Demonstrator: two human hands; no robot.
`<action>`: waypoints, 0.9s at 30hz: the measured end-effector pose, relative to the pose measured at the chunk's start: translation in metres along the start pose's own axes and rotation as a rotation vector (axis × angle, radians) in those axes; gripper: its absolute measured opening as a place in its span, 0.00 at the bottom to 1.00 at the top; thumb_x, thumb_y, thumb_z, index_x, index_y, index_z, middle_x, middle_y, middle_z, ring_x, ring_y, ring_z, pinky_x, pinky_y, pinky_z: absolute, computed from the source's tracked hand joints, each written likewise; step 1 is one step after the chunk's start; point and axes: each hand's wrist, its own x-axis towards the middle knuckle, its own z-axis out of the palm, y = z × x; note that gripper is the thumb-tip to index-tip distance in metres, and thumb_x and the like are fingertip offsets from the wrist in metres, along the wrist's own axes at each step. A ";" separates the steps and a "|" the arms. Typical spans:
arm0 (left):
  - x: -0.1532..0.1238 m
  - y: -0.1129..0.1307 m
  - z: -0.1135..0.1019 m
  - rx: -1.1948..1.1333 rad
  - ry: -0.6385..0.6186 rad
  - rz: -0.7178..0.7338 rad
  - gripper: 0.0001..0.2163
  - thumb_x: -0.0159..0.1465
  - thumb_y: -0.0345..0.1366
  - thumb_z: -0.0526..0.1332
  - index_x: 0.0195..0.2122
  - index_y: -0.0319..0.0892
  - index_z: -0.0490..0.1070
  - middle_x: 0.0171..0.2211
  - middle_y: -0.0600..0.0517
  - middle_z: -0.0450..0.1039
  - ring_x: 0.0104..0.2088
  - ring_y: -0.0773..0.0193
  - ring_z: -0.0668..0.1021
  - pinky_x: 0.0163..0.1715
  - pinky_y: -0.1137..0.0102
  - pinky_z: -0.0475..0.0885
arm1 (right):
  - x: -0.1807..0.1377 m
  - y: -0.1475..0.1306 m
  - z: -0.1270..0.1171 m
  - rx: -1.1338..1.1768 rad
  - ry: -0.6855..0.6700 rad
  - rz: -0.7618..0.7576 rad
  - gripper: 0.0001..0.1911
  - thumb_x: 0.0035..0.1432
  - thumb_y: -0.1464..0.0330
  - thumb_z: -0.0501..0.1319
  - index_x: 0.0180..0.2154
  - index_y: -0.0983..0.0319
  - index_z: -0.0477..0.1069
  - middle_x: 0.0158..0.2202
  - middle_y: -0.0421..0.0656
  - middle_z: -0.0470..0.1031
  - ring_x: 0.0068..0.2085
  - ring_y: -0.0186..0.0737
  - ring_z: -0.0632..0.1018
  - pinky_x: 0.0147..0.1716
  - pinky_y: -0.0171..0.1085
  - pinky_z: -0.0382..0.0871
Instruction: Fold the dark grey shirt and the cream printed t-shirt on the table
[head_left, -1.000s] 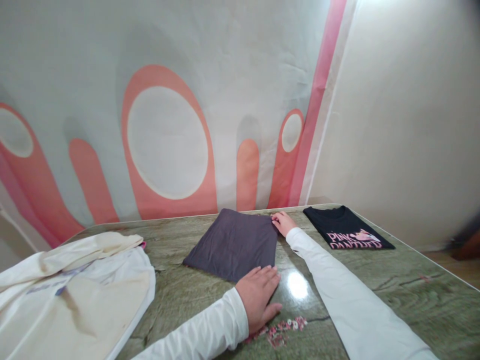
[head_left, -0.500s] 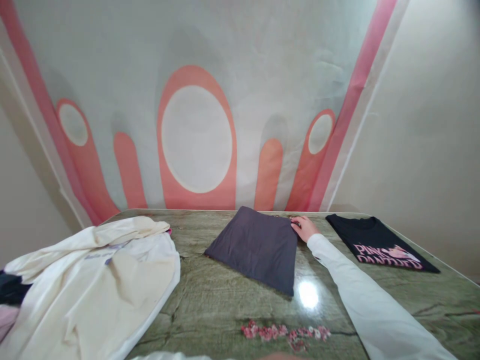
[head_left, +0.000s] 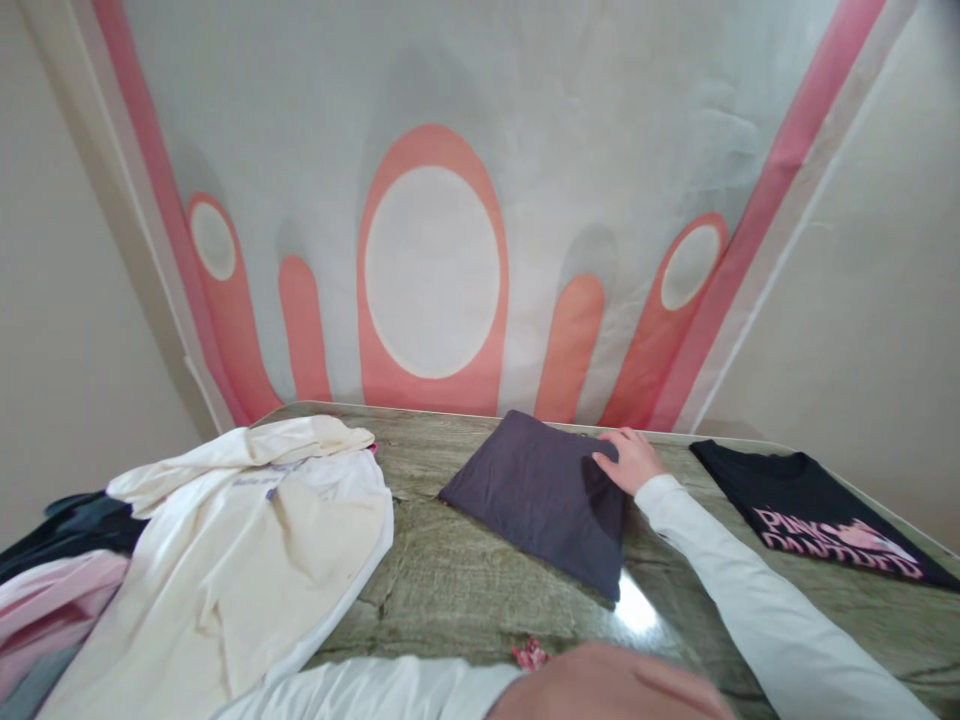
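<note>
A dark purple-grey folded garment [head_left: 544, 500] lies flat in the middle of the table, turned at an angle. My right hand [head_left: 631, 460] is at its far right corner, thumb and fingers closed about the cloth there. Low in the view and close to the camera, my left hand [head_left: 607, 685] appears large and blurred. It crosses in front of the near part of the table, and its fingers are cut off by the lower edge.
A loose pile of cream and white clothing [head_left: 247, 560] covers the table's left side, with black clothing [head_left: 82, 530] and pink clothing [head_left: 60, 600] beside it. At the right lies a folded black T-shirt [head_left: 795, 490] with pink lettering. Behind the wooden-patterned table [head_left: 420, 600] stands a patterned wall [head_left: 525, 180].
My left arm and hand have come into view from below. The view has swung slightly left. My right hand stays at the garment's far right corner, its thumb now over the cloth.
</note>
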 end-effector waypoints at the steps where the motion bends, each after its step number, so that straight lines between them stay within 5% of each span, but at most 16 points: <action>1: 0.009 0.000 -0.003 -0.034 0.024 0.024 0.17 0.61 0.49 0.47 0.38 0.47 0.69 0.28 0.51 0.71 0.29 0.64 0.74 0.27 0.71 0.70 | -0.006 -0.016 -0.005 0.026 -0.064 -0.062 0.16 0.48 0.61 0.57 0.39 0.61 0.69 0.38 0.48 0.69 0.43 0.46 0.69 0.45 0.42 0.59; 4: 0.038 -0.024 -0.011 -0.183 0.171 0.051 0.17 0.62 0.47 0.48 0.28 0.41 0.69 0.26 0.50 0.70 0.28 0.67 0.73 0.30 0.73 0.69 | -0.041 -0.066 -0.020 0.118 -0.256 -0.269 0.20 0.50 0.59 0.56 0.44 0.62 0.67 0.43 0.48 0.69 0.44 0.45 0.68 0.45 0.43 0.60; 7: 0.052 -0.097 -0.012 -0.092 0.396 -0.151 0.17 0.63 0.39 0.48 0.20 0.39 0.66 0.23 0.51 0.67 0.27 0.68 0.71 0.33 0.71 0.67 | -0.089 -0.100 -0.030 0.116 -0.297 -0.347 0.30 0.51 0.55 0.54 0.53 0.61 0.58 0.55 0.49 0.58 0.53 0.49 0.61 0.48 0.46 0.57; 10: 0.042 -0.183 -0.011 0.121 0.609 -0.349 0.04 0.53 0.32 0.59 0.30 0.41 0.68 0.31 0.51 0.68 0.35 0.63 0.71 0.40 0.66 0.66 | -0.121 -0.108 -0.035 0.084 -0.332 -0.415 0.30 0.55 0.55 0.49 0.57 0.59 0.50 0.60 0.46 0.49 0.58 0.48 0.52 0.53 0.49 0.50; 14: 0.026 -0.246 -0.008 0.023 0.664 -0.516 0.11 0.49 0.30 0.61 0.35 0.39 0.65 0.34 0.50 0.66 0.29 0.67 0.72 0.35 0.68 0.70 | -0.129 -0.093 -0.036 0.053 -0.380 -0.441 0.26 0.60 0.59 0.43 0.59 0.56 0.46 0.61 0.42 0.45 0.60 0.43 0.49 0.55 0.47 0.48; 21: 0.029 -0.238 0.000 -0.154 0.580 -0.602 0.12 0.51 0.30 0.59 0.37 0.39 0.62 0.35 0.51 0.66 0.23 0.71 0.73 0.23 0.74 0.71 | -0.119 -0.029 -0.039 -0.002 -0.413 -0.479 0.24 0.60 0.65 0.44 0.58 0.52 0.47 0.61 0.38 0.45 0.60 0.39 0.50 0.56 0.48 0.46; 27: 0.033 -0.219 0.008 -0.152 0.462 -0.468 0.10 0.52 0.31 0.57 0.36 0.38 0.63 0.33 0.51 0.69 0.26 0.69 0.73 0.26 0.73 0.70 | -0.102 0.053 -0.023 -0.193 -0.365 -0.381 0.34 0.47 0.81 0.44 0.56 0.55 0.53 0.58 0.39 0.53 0.58 0.38 0.56 0.55 0.47 0.48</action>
